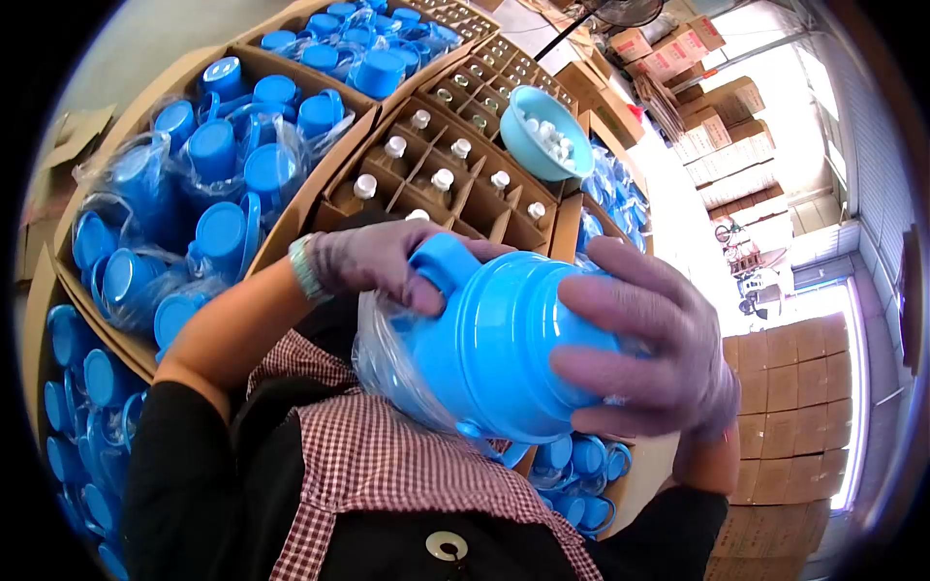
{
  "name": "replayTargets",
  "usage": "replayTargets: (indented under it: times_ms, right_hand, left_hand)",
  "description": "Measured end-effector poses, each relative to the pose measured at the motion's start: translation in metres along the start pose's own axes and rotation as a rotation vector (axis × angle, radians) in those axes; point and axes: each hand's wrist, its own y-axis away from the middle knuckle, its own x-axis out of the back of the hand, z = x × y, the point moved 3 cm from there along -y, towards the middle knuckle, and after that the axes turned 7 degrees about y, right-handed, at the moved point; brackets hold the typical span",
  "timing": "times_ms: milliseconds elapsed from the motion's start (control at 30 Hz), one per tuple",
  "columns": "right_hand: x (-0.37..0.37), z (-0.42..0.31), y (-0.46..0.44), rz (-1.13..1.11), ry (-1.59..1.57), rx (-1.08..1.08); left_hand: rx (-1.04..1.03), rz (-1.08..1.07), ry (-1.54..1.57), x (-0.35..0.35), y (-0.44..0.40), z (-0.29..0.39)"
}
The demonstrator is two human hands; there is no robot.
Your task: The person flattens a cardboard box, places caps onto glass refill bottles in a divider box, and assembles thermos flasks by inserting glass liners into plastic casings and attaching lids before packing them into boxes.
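A blue thermos jug (494, 339) lies tilted across the front of my body, its wide ringed end toward the right. Clear plastic wrap (392, 363) hangs around its left part. My left hand (387, 261), in a purple-grey glove, is closed on the jug's blue handle (446, 263). Over the jug's right end, my gloved right hand (664, 353) curves its fingers around the rim. The palm side of that hand and whatever lies under it are hidden.
Cartons of blue jugs (218, 150) in plastic stand at left. Ahead, a divided carton (494, 228) holds several white-capped necks. A light-blue bowl (523, 155) of small white pieces sits on the cartons. Stacked boxes (790, 407) rise at right; a fan (625, 12) stands at the back.
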Motion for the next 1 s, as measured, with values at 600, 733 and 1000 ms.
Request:
replayTargets:
  times_ms: [600,733,1000]
  right_hand:
    - [-0.077,0.067,0.049,0.111,-0.334,-0.74]
    - [-0.063,0.054,0.04,-0.028,-0.257,-0.957]
    - [-0.013,-0.019,0.011,0.122,-0.115,-0.223]
  left_hand:
    - [-0.15,0.802,-0.601,-0.042,-0.013,-0.072]
    - [-0.159,0.624,-0.658,-0.073,-0.011,-0.067]
    - [-0.083,0.199,-0.158,-0.006,-0.001,-0.009]
